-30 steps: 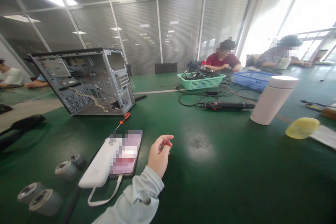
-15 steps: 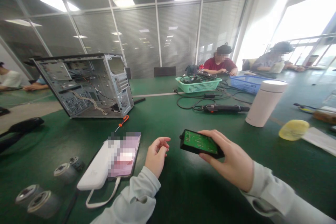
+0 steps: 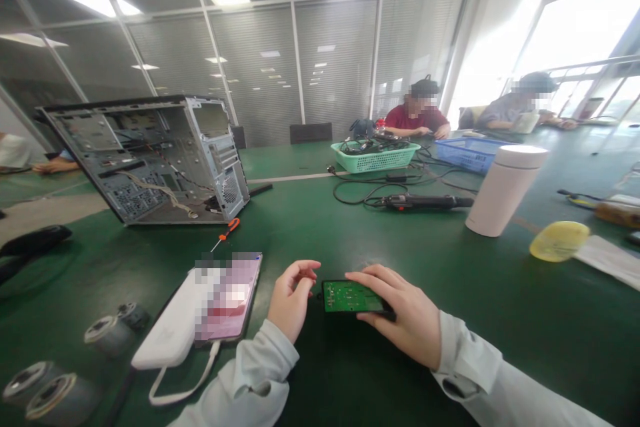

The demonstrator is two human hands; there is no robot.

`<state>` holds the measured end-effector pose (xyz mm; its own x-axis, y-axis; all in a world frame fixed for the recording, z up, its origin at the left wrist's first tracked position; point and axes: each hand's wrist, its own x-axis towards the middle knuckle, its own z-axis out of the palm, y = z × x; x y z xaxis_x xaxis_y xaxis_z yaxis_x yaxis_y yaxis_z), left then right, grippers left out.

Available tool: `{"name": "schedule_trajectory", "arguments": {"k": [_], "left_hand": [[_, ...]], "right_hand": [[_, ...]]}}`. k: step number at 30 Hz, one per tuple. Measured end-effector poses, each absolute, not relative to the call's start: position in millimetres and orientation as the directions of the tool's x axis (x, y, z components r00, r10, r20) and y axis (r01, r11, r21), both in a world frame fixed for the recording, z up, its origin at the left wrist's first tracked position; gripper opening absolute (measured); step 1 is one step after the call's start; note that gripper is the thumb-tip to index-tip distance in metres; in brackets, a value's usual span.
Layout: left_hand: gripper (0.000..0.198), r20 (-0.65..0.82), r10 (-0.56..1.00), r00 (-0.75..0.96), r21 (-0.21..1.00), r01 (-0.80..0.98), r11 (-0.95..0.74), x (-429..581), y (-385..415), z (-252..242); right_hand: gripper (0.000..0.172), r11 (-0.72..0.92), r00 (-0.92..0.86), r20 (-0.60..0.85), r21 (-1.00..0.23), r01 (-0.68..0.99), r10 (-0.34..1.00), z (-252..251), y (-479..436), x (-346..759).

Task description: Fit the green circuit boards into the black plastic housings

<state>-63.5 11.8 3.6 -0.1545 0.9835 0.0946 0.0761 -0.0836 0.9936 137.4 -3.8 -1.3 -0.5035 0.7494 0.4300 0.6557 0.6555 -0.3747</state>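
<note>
My right hand (image 3: 405,313) is closed around the right part of a circuit board in a black case (image 3: 345,297), thumb along the near edge and fingers over the far edge. The green face of the board points up, and its right end is hidden under my hand. The case is low over the green tabletop or resting on it; I cannot tell which. Just left of it is my left hand (image 3: 293,300), fingers loosely curled, with a gap between index finger and thumb. Nothing shows in it.
Left are an open computer case (image 3: 150,160), an orange-handled screwdriver (image 3: 227,233), a phone (image 3: 235,300), a white power bank (image 3: 175,320) and several metal cylinders (image 3: 107,333). Beyond my hands lie a corded electric screwdriver (image 3: 420,202), a green basket (image 3: 375,159) and a pale bottle (image 3: 505,193).
My right hand has brought the cased circuit board left and slightly down, close to my left hand, and turned it flatter. My left hand has stayed nearly in place. The view has shifted slightly.
</note>
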Motion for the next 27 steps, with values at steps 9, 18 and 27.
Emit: {"name": "schedule_trajectory", "arguments": {"k": [9, 18, 27], "left_hand": [[0.022, 0.095, 0.99, -0.1, 0.992, 0.093, -0.085, -62, 7, 9], [0.037, 0.053, 0.993, 0.101, 0.98, 0.187, -0.071, -62, 10, -3], [0.052, 0.014, 0.995, 0.101, 0.981, 0.193, -0.033, -61, 10, -3]], "right_hand": [[0.04, 0.55, -0.435, 0.353, -0.659, 0.513, 0.828, 2, -10, 131], [0.039, -0.413, -0.305, -0.367, -0.905, -0.102, 0.879, 15, -9, 120], [0.042, -0.718, -0.484, -0.595, -0.688, -0.105, 0.641, 23, -13, 121]]}}
